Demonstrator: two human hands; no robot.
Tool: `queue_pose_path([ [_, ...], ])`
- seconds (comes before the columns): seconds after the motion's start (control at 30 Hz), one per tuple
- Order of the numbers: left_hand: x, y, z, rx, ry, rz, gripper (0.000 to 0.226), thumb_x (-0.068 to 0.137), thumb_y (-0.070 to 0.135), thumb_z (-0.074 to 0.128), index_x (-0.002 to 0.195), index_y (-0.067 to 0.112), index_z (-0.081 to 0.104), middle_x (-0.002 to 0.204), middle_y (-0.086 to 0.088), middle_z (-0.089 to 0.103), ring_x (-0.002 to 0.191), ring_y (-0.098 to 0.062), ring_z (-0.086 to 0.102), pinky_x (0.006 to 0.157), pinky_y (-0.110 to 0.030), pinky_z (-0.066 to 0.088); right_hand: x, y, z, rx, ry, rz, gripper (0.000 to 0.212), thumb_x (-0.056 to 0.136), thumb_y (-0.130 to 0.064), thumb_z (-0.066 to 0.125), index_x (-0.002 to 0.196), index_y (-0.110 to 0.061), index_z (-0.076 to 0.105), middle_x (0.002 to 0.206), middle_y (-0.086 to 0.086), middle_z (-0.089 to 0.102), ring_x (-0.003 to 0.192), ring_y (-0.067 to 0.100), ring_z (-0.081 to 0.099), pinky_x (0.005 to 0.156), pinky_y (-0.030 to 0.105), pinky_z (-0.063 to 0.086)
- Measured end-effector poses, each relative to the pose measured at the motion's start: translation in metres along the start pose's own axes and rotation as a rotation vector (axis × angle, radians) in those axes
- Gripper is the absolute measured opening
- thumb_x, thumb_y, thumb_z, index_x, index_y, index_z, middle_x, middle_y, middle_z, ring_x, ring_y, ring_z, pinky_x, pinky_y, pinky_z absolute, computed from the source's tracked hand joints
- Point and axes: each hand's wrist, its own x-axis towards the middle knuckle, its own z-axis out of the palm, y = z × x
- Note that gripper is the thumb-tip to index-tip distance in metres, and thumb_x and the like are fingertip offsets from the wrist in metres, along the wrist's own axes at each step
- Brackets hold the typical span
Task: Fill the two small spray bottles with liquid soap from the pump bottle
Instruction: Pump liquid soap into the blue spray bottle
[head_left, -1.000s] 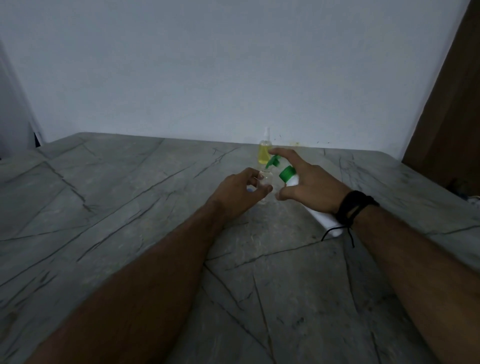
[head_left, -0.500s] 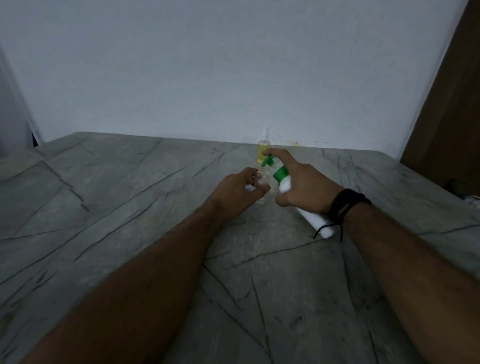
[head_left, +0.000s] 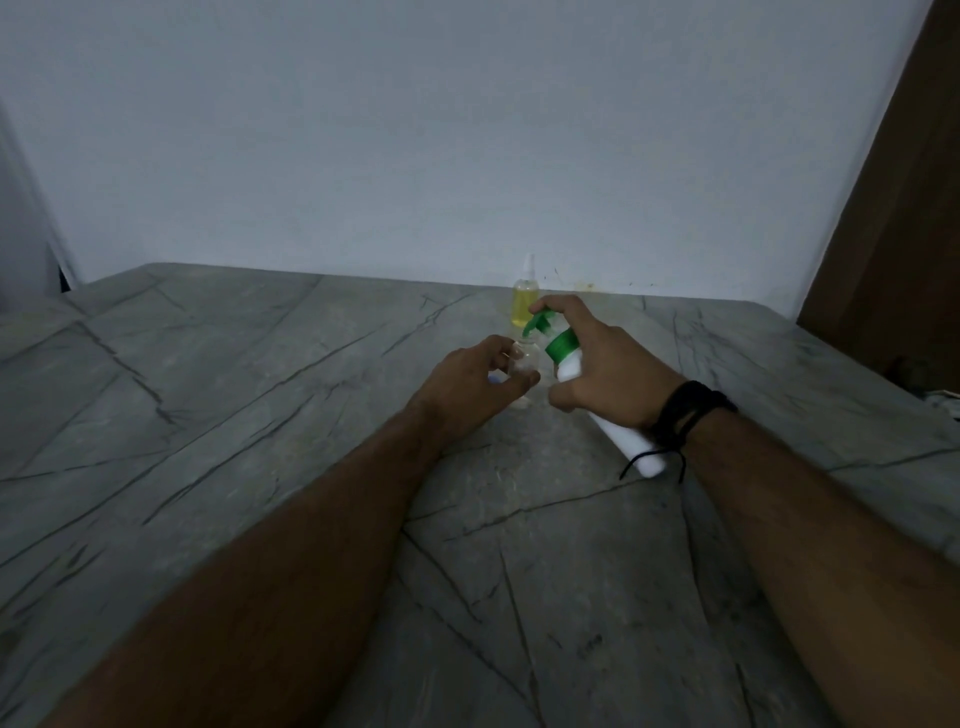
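Observation:
My right hand (head_left: 605, 371) grips a white pump bottle (head_left: 631, 441) with a green pump head (head_left: 545, 330), tilted so the nozzle points left and down. My index finger rests on top of the pump. My left hand (head_left: 467, 384) holds a small clear spray bottle (head_left: 522, 364) upright on the table, its open neck just under the nozzle. A second small spray bottle (head_left: 523, 304) with yellow liquid and its cap on stands behind them near the wall.
The grey marble-patterned table (head_left: 260, 415) runs back to a pale wall. A brown wooden panel (head_left: 893, 208) stands at the right. Something small lies at the table's right edge (head_left: 943, 400).
The pump bottle has shifted left and tilted closer over the clear bottle, and my index finger has come down onto the pump head. My left hand has stayed put.

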Motion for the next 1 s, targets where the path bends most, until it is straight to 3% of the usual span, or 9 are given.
queue_pose_path([
  [0.17,0.0004,0.0019,-0.0005,0.009,-0.005,-0.003,0.051,0.09,0.048,0.064,0.132,0.02,0.054,0.126,0.001,0.064,0.105,-0.012,0.06,0.082,-0.025,0.044,-0.0006,-0.0011,-0.003,0.059,0.027,0.01,0.077,0.07,-0.002,0.073,0.133,-0.033,0.04,0.083,-0.006,0.061,0.064,0.009,0.058,0.052,0.009,0.041],
  [0.4,0.0002,0.0027,-0.0002,0.001,-0.014,-0.018,0.052,0.09,0.046,0.064,0.132,0.019,0.054,0.128,-0.001,0.064,0.111,-0.016,0.06,0.09,-0.03,0.049,-0.0009,-0.0023,-0.001,0.06,0.038,0.013,0.085,0.069,-0.002,0.074,0.137,-0.037,0.038,0.086,-0.01,0.06,0.066,0.011,0.059,0.053,0.01,0.043],
  [0.6,0.0007,-0.0004,0.0002,-0.003,-0.023,-0.015,0.051,0.089,0.049,0.063,0.131,0.021,0.054,0.128,0.0,0.063,0.11,-0.014,0.059,0.088,-0.028,0.046,-0.001,-0.0023,-0.0027,0.074,0.05,0.039,0.08,0.068,0.0,0.073,0.132,-0.033,0.039,0.088,0.005,0.064,0.07,0.022,0.062,0.06,0.029,0.049],
  [0.87,0.0019,-0.003,0.0019,0.009,-0.006,-0.001,0.052,0.088,0.05,0.064,0.13,0.021,0.054,0.126,0.0,0.064,0.108,-0.014,0.06,0.089,-0.029,0.048,-0.0006,-0.0017,-0.0025,0.084,0.021,0.032,0.083,0.067,0.0,0.074,0.133,-0.036,0.04,0.088,-0.007,0.059,0.068,0.012,0.058,0.056,0.015,0.043],
  [1.0,0.0033,-0.0037,0.0024,0.011,-0.008,-0.005,0.051,0.088,0.051,0.064,0.129,0.022,0.054,0.126,0.001,0.064,0.107,-0.013,0.059,0.086,-0.027,0.047,-0.0009,-0.0018,-0.003,0.09,0.031,0.038,0.08,0.068,0.001,0.074,0.132,-0.034,0.04,0.086,-0.002,0.061,0.068,0.016,0.059,0.059,0.025,0.046],
])
